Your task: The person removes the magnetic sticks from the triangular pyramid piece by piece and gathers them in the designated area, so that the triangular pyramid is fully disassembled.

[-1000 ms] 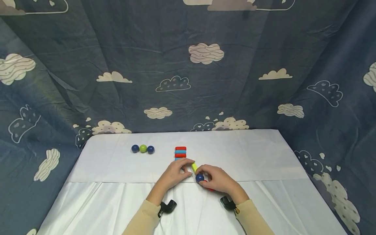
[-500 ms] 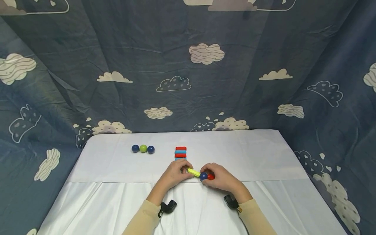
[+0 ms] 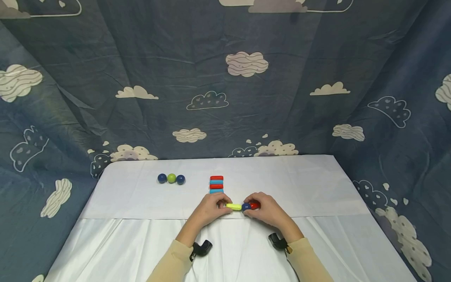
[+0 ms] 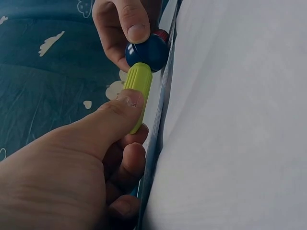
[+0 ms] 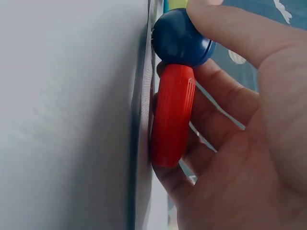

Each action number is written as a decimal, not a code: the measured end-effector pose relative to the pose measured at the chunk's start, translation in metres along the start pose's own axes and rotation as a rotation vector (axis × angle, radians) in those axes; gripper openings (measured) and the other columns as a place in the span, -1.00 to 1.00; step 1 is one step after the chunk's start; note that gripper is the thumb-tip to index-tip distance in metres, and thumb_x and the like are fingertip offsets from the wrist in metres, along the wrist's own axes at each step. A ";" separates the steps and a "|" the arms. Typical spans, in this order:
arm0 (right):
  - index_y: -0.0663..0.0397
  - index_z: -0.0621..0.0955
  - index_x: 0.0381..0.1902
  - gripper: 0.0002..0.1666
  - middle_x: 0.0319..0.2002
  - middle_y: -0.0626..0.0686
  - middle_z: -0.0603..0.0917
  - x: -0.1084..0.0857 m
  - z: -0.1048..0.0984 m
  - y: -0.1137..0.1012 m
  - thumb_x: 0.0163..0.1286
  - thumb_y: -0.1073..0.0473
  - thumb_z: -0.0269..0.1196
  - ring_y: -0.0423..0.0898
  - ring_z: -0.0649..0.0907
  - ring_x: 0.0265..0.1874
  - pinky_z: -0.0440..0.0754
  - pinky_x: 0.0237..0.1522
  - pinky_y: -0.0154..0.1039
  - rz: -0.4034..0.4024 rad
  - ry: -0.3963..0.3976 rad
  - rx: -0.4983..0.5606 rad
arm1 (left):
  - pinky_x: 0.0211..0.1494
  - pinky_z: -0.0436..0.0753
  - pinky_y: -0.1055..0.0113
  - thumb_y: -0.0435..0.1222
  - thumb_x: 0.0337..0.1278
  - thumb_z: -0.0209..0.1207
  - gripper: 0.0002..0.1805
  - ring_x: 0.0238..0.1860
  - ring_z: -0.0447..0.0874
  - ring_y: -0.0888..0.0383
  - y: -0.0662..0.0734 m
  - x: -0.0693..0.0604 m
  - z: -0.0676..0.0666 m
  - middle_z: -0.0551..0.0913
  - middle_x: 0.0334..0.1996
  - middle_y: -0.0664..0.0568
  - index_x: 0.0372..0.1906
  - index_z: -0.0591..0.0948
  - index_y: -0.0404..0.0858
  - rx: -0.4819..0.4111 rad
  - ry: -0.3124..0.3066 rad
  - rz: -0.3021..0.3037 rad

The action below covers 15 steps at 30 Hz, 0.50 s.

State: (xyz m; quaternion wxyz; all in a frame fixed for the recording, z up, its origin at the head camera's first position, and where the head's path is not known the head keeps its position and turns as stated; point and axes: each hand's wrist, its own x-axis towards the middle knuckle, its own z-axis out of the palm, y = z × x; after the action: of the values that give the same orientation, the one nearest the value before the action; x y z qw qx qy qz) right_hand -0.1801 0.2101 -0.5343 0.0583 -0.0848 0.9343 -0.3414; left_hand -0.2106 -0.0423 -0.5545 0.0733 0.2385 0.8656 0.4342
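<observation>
My left hand (image 3: 208, 209) pinches a yellow-green ribbed rod (image 4: 138, 76) between thumb and fingers. In my right hand (image 3: 268, 211), thumb and fingertips grip a dark blue ball (image 5: 178, 39). A red ribbed rod (image 5: 172, 117) sticks out from that ball and lies along the inside of the right fingers. The yellow-green rod's far end touches the ball on the side opposite the red rod, so rod, ball and rod form a nearly straight line in the head view. Whether the yellow-green rod is fastened to the ball, I cannot tell.
Beyond my left hand lies a column of red and light blue rods (image 3: 216, 182). Farther left, two dark blue balls (image 3: 162, 178) flank a green ball (image 3: 171, 178) in a row. The white-covered table (image 3: 282, 184) meets a dark cloud-patterned curtain (image 3: 211, 117) behind.
The yellow-green rod has swung from steeply slanted to level. The blue ball and red rod have turned and shifted slightly right and away, into line with it. The left hand stays nearly in place.
</observation>
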 end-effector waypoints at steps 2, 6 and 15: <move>-0.13 0.76 -0.01 -0.63 0.01 -0.05 0.76 0.001 0.001 0.002 0.25 0.01 0.58 -0.10 0.66 -0.01 0.69 0.21 0.05 0.001 0.012 0.012 | -0.31 0.53 0.44 -0.10 0.28 0.47 -0.83 -0.41 0.50 0.34 0.000 0.000 0.000 0.64 -0.41 0.24 -0.09 0.78 0.03 -0.001 -0.002 -0.002; -0.14 0.77 0.02 -0.61 0.04 -0.02 0.77 0.002 0.002 0.003 0.25 0.02 0.58 -0.08 0.67 0.02 0.69 0.25 0.06 0.024 0.032 0.030 | -0.30 0.55 0.44 -0.09 0.26 0.47 -0.82 -0.41 0.51 0.34 0.000 0.000 0.000 0.65 -0.41 0.25 -0.09 0.79 0.03 0.000 -0.002 -0.009; -0.10 0.77 0.03 -0.60 0.04 0.00 0.76 0.002 0.002 0.005 0.24 0.03 0.58 -0.06 0.67 0.01 0.69 0.24 0.09 0.025 0.029 0.033 | -0.28 0.56 0.42 -0.12 0.27 0.46 -0.85 -0.41 0.54 0.30 0.001 0.000 0.000 0.68 -0.42 0.23 -0.12 0.80 -0.01 -0.049 0.025 -0.030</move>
State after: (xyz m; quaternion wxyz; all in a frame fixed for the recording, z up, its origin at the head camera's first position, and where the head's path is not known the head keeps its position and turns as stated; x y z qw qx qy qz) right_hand -0.1826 0.2126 -0.5391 0.0504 -0.0670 0.9303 -0.3571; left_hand -0.2096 -0.0416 -0.5536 0.0747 0.2181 0.8591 0.4570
